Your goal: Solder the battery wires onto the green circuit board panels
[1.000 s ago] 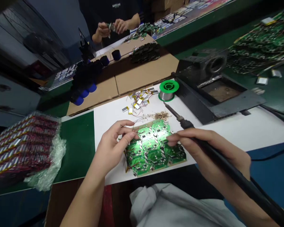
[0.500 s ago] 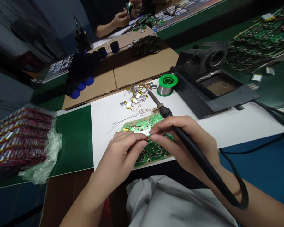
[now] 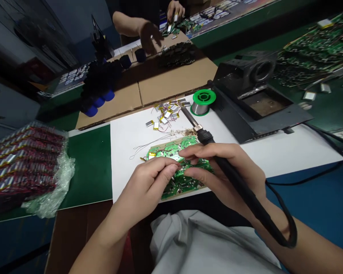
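No lettering here is sharp enough to read.

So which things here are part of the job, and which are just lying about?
Part of the job:
left hand
right hand
soldering iron
green circuit boards
small batteries
solder reel

Just lying about:
wrapped stack of batteries
blue-capped rolls
cardboard sheets

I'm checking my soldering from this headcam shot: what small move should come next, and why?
Probably swing the soldering iron tip round to the green circuit board, where the left hand and right hand pinch a thin wire. The tip points away, toward the small pouch cells, not at that spot. Fingers hide the exact pad.
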Available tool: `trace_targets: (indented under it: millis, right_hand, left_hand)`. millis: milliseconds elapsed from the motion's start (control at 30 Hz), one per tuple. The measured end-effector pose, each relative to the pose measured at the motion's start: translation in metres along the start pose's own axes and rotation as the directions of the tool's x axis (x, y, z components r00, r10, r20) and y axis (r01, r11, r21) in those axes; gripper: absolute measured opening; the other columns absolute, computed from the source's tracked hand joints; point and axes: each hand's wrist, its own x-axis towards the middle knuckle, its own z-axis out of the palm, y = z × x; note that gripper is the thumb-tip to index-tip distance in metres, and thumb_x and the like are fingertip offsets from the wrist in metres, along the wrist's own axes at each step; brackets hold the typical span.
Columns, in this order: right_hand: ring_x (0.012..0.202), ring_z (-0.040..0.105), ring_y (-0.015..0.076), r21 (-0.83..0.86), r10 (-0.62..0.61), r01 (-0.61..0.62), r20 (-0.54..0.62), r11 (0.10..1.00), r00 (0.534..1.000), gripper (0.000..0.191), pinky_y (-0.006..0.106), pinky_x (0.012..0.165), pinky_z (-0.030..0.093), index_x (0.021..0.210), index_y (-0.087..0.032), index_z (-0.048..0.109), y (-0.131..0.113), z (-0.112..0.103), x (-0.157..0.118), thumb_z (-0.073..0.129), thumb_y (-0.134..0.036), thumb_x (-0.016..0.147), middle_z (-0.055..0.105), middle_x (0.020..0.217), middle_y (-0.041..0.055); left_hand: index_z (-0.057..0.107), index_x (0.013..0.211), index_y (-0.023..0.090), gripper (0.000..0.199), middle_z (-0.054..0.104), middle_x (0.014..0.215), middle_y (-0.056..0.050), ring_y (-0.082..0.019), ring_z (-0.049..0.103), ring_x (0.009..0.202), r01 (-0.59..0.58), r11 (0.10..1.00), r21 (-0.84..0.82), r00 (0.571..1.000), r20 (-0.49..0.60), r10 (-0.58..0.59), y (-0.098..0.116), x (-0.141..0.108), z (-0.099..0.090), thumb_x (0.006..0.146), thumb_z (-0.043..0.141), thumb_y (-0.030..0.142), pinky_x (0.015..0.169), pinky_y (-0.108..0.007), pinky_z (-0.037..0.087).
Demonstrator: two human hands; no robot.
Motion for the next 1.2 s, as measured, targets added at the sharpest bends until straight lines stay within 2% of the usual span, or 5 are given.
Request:
trace_targets:
  millis: [200, 600, 933, 1100, 1200]
  right_hand:
    - [0.099, 0.079, 0.0160, 0.056, -0.038, 0.035, 0.049, 0.998, 0.998, 0.039, 0.031, 0.094, 0.064, 0.113, -0.030, 0.066, -0.003, 0.001, 0.003, 0.075, -0.002, 0.088, 0.080, 0.107, -0.0025]
    - [0.081, 0.071, 0.0119, 0.059, 0.202, -0.204, 0.040, 0.977, 0.979, 0.029, 0.023, 0.071, 0.061, 0.110, -0.029, 0.059, -0.008, 0.012, -0.009, 0.072, -0.010, 0.091, 0.070, 0.095, -0.0017]
    - [0.083, 0.074, 0.0142, 0.233, 0.275, -0.299, 0.128, 0.926, 0.953, 0.021, 0.028, 0.075, 0.062, 0.106, -0.028, 0.060, -0.010, 0.001, -0.010, 0.071, -0.014, 0.094, 0.073, 0.091, -0.0013]
    - [0.090, 0.077, 0.0153, -0.059, 0.223, -0.233, -0.141, 0.971, 0.965, 0.033, 0.030, 0.085, 0.062, 0.131, -0.029, 0.061, 0.011, -0.029, -0.009, 0.069, -0.024, 0.099, 0.081, 0.096, 0.0007]
    - [0.082, 0.078, 0.0180, -0.186, 0.313, -0.360, -0.237, 0.914, 0.920, 0.029, 0.035, 0.085, 0.064, 0.127, -0.025, 0.070, 0.033, -0.044, -0.008, 0.069, -0.032, 0.100, 0.081, 0.085, 0.0011]
  left_hand:
    - [0.068, 0.090, 0.019, 0.024, 0.059, 0.073, 0.004, -0.012, 0.052, 0.068, 0.066, 0.992, -0.105, 0.995, 0.075, -0.058, 0.001, 0.001, -0.003, 0.107, 0.053, 0.029, 0.062, -0.025, 0.040]
    - [0.069, 0.096, 0.021, 0.017, 0.071, 0.088, 0.001, -0.015, 0.064, 0.082, -0.099, 0.967, 0.236, 0.987, -0.100, 0.125, -0.004, -0.014, 0.008, 0.106, 0.055, 0.019, 0.079, -0.029, 0.047]
    - [0.072, 0.092, 0.027, 0.013, 0.070, 0.083, 0.005, -0.012, 0.061, 0.070, -0.016, 0.997, 0.074, 0.964, -0.265, 0.036, -0.010, -0.027, 0.018, 0.100, 0.065, 0.019, 0.062, -0.023, 0.047]
    - [0.075, 0.083, 0.025, 0.014, 0.070, 0.084, 0.000, -0.015, 0.059, 0.075, 0.056, 0.998, 0.018, 0.921, -0.386, -0.044, -0.019, -0.023, 0.013, 0.095, 0.069, 0.021, 0.065, -0.026, 0.047]
    - [0.078, 0.085, 0.025, 0.014, 0.070, 0.086, -0.002, -0.017, 0.060, 0.081, 0.067, 0.998, 0.002, 0.911, -0.409, -0.060, -0.027, -0.017, 0.009, 0.095, 0.069, 0.021, 0.068, -0.028, 0.048]
